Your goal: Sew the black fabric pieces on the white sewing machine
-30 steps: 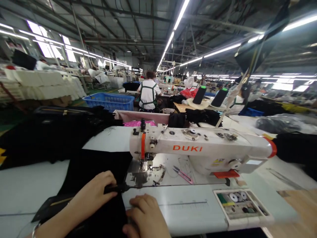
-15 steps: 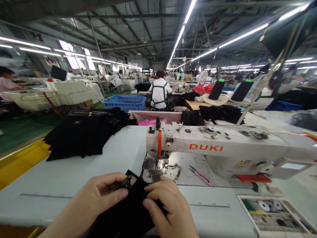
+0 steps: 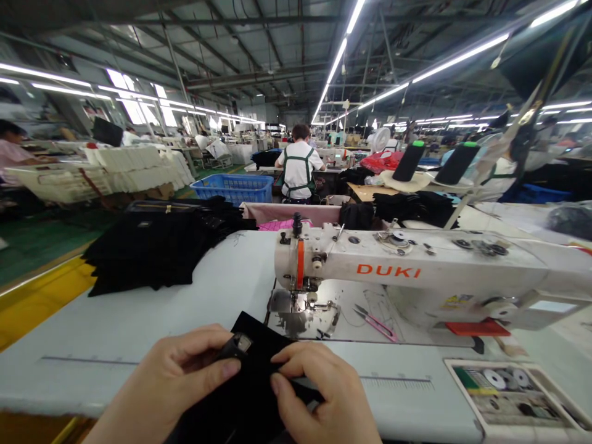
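A piece of black fabric (image 3: 250, 394) with a small label at its top lies at the near edge of the white table, just in front of the needle plate (image 3: 303, 311). My left hand (image 3: 178, 379) pinches its left side, thumb on top. On the right side my right hand (image 3: 324, 388) grips it with curled fingers. Behind stands a white DUKI sewing machine (image 3: 416, 271).
A stack of black garments (image 3: 157, 246) sits at the back left of the table. Pink snips (image 3: 377, 322) lie under the machine arm; a tray of bobbins (image 3: 504, 388) is at the right. A person in a white shirt (image 3: 298, 169) sits ahead by a blue crate (image 3: 234, 188).
One second ago the fabric spread to the left and my hands were apart and flat. Both hands have since gathered it and grip it together; my view shifted left.
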`<state>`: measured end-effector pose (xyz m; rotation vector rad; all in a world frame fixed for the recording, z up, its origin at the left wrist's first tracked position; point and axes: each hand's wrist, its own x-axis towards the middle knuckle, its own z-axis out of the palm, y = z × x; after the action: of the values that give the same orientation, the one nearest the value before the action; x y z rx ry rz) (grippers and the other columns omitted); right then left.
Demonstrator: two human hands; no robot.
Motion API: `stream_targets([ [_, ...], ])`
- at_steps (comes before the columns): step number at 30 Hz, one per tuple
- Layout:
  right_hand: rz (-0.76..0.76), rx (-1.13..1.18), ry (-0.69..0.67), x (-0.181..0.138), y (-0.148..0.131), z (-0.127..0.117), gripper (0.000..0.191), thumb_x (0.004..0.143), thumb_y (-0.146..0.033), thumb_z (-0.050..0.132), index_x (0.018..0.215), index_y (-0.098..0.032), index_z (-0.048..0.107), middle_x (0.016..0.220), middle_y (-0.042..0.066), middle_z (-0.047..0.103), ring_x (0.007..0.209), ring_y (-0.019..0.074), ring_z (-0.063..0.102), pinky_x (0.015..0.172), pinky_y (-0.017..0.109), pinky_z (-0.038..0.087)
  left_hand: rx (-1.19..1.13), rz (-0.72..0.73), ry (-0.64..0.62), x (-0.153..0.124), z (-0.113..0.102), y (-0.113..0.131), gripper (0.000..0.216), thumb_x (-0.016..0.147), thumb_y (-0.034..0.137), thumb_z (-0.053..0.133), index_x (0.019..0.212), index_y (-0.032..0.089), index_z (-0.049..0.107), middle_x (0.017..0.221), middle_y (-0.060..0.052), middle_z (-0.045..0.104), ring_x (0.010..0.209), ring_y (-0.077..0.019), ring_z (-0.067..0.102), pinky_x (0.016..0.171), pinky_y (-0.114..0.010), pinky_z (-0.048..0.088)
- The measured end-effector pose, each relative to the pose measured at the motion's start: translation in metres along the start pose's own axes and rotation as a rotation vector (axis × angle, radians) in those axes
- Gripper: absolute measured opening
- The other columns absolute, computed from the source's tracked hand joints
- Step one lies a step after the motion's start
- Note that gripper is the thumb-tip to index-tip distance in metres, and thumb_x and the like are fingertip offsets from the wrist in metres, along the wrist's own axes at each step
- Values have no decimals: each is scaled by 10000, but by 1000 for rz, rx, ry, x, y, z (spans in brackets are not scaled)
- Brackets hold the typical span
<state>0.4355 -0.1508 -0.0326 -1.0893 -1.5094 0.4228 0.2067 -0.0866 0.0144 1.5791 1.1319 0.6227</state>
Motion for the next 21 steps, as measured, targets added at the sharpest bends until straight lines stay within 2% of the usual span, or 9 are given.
stream_targets([
  [2, 79, -10, 4, 2, -4, 2, 157, 786, -133, 666, 895, -246, 675, 881, -30, 748, 786, 158, 702, 735, 269, 518, 2, 1, -2, 0, 1, -1, 355, 835, 588, 790, 901, 241, 816, 881, -36, 728, 860, -235, 682, 769, -286, 565],
  [5, 82, -37, -113, 9, -10, -1, 274, 780, -102, 719, 1012, -246, 716, 884, -13, 721, 808, 172, 676, 718, 275, 492, 31, 4, 14, 1, 1, 0, 364, 835, 597, 789, 894, 239, 817, 904, -39, 733, 880, -241, 688, 771, -281, 565],
  [7, 60, -14, -162, 14, -11, -4, 231, 802, -77, 729, 966, -240, 737, 885, -7, 715, 832, 172, 669, 728, 270, 483, 15, -3, -5, 3, -1, 0, 350, 823, 586, 807, 902, 245, 820, 901, -34, 747, 875, -238, 698, 764, -274, 568],
  [11, 139, 30, -199, 17, -11, -6, 196, 796, -44, 733, 887, -218, 732, 850, -7, 684, 819, 165, 649, 722, 265, 463, -94, -32, -105, 4, -6, -2, 355, 824, 558, 824, 1048, 282, 826, 952, -21, 791, 935, -251, 733, 830, -297, 591],
  [16, 273, 17, -213, 18, -16, -2, 203, 745, -16, 769, 823, -193, 707, 805, -12, 630, 775, 167, 606, 694, 273, 434, -142, -47, -79, 2, -6, -3, 328, 860, 499, 822, 1116, 294, 822, 964, -10, 788, 954, -236, 740, 868, -294, 591],
  [18, 364, 22, -256, 21, -19, -3, 215, 737, -24, 790, 855, -191, 726, 832, -7, 637, 801, 177, 613, 714, 283, 443, -150, -53, -74, 1, -4, -2, 329, 870, 502, 812, 1126, 294, 819, 947, -7, 784, 942, -234, 741, 859, -293, 592],
  [21, 428, 59, -359, 26, -20, -7, 223, 805, -99, 803, 1001, -203, 782, 893, 10, 665, 866, 195, 640, 771, 305, 469, -144, -56, -56, 3, 0, -2, 337, 859, 517, 814, 1114, 296, 817, 937, -1, 780, 928, -234, 741, 840, -290, 591],
])
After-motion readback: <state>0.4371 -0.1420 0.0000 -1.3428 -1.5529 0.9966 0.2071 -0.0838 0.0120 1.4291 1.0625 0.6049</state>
